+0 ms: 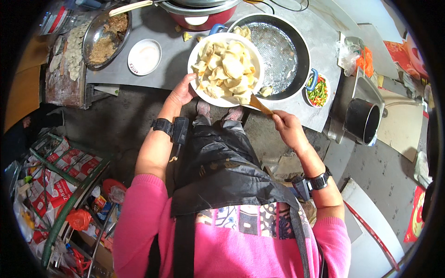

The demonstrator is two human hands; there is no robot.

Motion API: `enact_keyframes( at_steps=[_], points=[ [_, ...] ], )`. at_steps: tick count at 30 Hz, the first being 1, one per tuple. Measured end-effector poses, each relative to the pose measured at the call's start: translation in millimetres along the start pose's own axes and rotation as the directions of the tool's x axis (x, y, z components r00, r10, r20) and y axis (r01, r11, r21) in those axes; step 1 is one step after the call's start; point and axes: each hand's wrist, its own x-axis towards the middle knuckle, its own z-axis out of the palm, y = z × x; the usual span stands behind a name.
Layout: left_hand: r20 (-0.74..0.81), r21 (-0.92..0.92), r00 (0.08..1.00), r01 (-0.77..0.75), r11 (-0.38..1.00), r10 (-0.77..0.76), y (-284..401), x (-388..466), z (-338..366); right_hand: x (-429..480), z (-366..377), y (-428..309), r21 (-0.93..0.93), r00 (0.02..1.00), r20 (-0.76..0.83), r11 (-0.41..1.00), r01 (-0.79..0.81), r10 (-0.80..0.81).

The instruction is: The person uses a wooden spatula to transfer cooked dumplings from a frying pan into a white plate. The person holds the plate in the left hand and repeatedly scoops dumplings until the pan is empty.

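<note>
My left hand (185,89) grips the left rim of a white bowl (226,101) heaped with cooked dumplings (227,67). A wooden spatula (261,105) is held in my right hand (286,127), its blade at the bowl's near right rim against a dumpling. The bowl is held over the left side of a wide black frying pan (302,45) with blue handles and covers part of it. One dumpling (266,91) lies at the pan's near edge, and a few others (242,32) show at its far left. Oily liquid coats the pan's patterned bottom.
On the grey table (167,74) are a white plate (144,57), a metal bowl of filling (107,41) and a red electric cooker (198,19). Uncooked dumplings (74,52) lie on a floured board at left. Chopped peppers (318,91) sit right of the pan, before a black pot (362,121).
</note>
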Motion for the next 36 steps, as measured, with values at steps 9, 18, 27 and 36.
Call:
enact_keyframes(
  at_steps=[9, 18, 27, 36],
  points=[
    [-0.044, -0.09, 0.995, -0.088, 0.992, 0.084, -17.1, -14.3, 0.1, -12.0, -46.3, -40.8, -0.214, 0.992, -0.103, 0.972, -0.093, 0.072],
    [-0.128, -0.235, 0.972, -0.225, 0.946, 0.199, -26.3, -39.0, -9.1, -9.6, -11.0, -42.7, -0.081, 0.991, -0.122, 0.995, 0.053, -0.063],
    [-0.232, -0.266, 0.949, -0.271, 0.925, 0.212, -23.3, -57.3, -10.0, 46.7, -76.7, 85.4, -0.275, 0.979, -0.181, 0.951, -0.14, 0.091],
    [-0.322, -0.28, 0.901, -0.384, 0.88, 0.291, -44.2, -81.0, -5.8, 147.9, -128.8, 164.4, -0.426, 0.941, 0.338, 0.891, 0.156, -0.003]
  ],
)
